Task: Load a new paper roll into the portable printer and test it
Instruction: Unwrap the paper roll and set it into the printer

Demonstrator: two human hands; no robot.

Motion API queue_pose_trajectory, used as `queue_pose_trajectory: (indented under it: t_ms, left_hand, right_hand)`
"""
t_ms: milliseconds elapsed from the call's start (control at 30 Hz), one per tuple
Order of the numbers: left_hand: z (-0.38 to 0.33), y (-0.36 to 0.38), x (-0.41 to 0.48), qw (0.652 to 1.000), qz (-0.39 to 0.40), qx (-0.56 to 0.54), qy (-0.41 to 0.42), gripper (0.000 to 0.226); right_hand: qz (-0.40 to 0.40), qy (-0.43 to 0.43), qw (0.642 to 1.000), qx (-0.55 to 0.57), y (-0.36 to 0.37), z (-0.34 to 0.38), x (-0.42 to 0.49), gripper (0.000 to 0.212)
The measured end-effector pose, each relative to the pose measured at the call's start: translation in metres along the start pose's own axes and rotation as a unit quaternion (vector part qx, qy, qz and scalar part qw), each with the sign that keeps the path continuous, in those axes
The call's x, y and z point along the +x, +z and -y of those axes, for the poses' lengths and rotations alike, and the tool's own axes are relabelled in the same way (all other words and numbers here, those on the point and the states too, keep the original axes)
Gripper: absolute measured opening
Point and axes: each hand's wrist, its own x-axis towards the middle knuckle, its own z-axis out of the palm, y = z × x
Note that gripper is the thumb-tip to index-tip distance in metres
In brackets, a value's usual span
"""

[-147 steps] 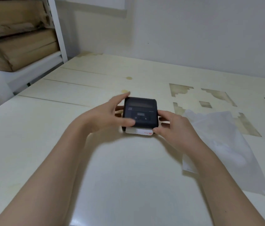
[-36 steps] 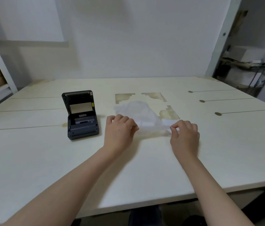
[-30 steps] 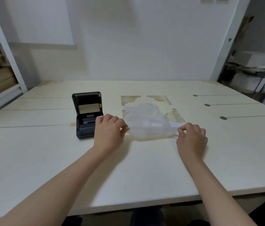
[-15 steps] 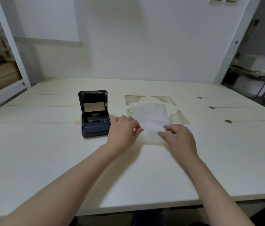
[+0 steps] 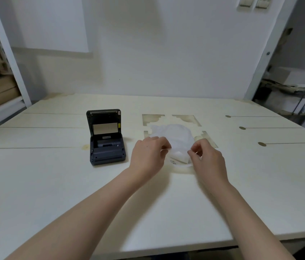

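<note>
Both my hands have closed in at frame centre: left hand [image 5: 148,152] and right hand [image 5: 207,156] now pinch the plastic bag [image 5: 174,136], presumably holding the roll, ready to open; printer [image 5: 106,137] gapes centre-left.

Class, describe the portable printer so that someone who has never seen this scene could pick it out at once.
Start at the wide pale table below the white wall. Left of the left hand stands the portable printer, apart from the clear plastic bag. It is the only dark, boxy thing there, with its lid raised upright.
</note>
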Motion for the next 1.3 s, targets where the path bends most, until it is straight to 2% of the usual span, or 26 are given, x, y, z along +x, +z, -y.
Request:
queue_pose_trajectory:
  t_ms: [133, 300, 400, 500, 600, 667, 733, 833, 967, 1200, 1300]
  left_hand:
    - [-0.002, -0.001, 0.004, 0.999, -0.025, -0.043, 0.016, 0.021]
    - [0.001, 0.001, 0.013, 0.993, 0.025, -0.068, 0.09, 0.033]
    - [0.004, 0.002, 0.019, 0.989, 0.033, -0.098, 0.103, 0.027]
    - [0.008, 0.006, 0.024, 0.986, 0.032, -0.12, 0.111, 0.028]
    - [0.011, 0.013, 0.031, 0.987, 0.049, -0.116, 0.102, 0.05]
    - [0.013, 0.017, 0.035, 0.988, 0.063, -0.106, 0.089, 0.06]
    - [0.016, 0.021, 0.037, 0.989, 0.08, -0.096, 0.079, 0.066]
    - [0.016, 0.027, 0.038, 0.988, 0.101, -0.087, 0.073, 0.068]
    - [0.017, 0.038, 0.038, 0.988, 0.111, -0.096, 0.045, 0.065]
    - [0.025, 0.046, 0.033, 0.979, 0.164, -0.12, 0.011, 0.073]
    - [0.026, 0.044, 0.032, 0.977, 0.174, -0.122, -0.001, 0.073]
  right_hand:
    - [-0.067, -0.04, 0.997, -0.006, 0.0, 0.002, 0.006, 0.018]
    - [-0.104, -0.112, 0.988, -0.014, 0.001, 0.0, 0.016, 0.035]
    - [-0.118, -0.116, 0.986, -0.01, 0.003, -0.002, 0.023, 0.038]
    - [-0.094, -0.101, 0.99, -0.041, 0.003, -0.004, 0.031, 0.037]
    - [-0.05, -0.086, 0.992, -0.082, 0.005, -0.006, 0.035, 0.045]
    - [-0.053, -0.105, 0.99, -0.073, 0.009, -0.008, 0.035, 0.045]
    - [-0.072, -0.118, 0.988, -0.066, 0.014, -0.011, 0.036, 0.036]
    - [-0.08, -0.103, 0.987, -0.096, 0.021, -0.011, 0.035, 0.036]
    - [-0.031, -0.107, 0.983, -0.145, 0.032, -0.006, 0.033, 0.046]
    - [0.088, -0.099, 0.958, -0.256, 0.04, -0.011, 0.032, 0.024]
    - [0.061, -0.111, 0.969, -0.212, 0.039, -0.012, 0.03, 0.021]
